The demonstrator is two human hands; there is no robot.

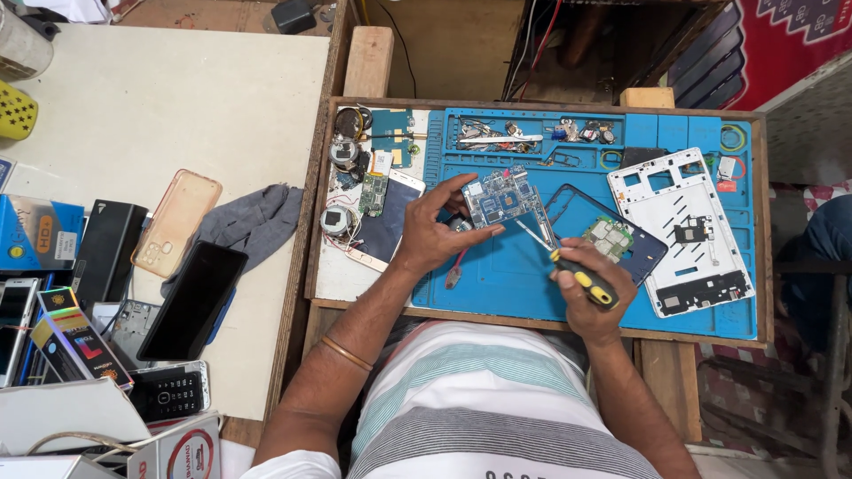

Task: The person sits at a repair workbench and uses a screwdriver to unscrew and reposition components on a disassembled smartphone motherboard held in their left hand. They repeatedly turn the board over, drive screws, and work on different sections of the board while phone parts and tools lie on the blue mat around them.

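Note:
My left hand (pixel 432 229) holds a blue phone circuit board (pixel 501 197) by its lower left edge, lifted a little above the blue work mat (pixel 497 279). My right hand (pixel 593 288) grips a screwdriver with a yellow and black handle (pixel 584 279). Its metal shaft points up and left, with the tip just below the board's right edge. A dark blue phone frame (pixel 643 253) lies on the mat right behind the screwdriver, with a small green board (pixel 609 237) inside it.
A white phone chassis (pixel 682 231) lies at the mat's right. Small parts, screws and tweezers fill the mat's top trays (pixel 532 135). A phone with a dark screen (pixel 386 226) and loose parts sit left of the mat. On the white table (pixel 160 115): grey cloth (pixel 253 222), black phone (pixel 191 302), clear case (pixel 177 222), boxes.

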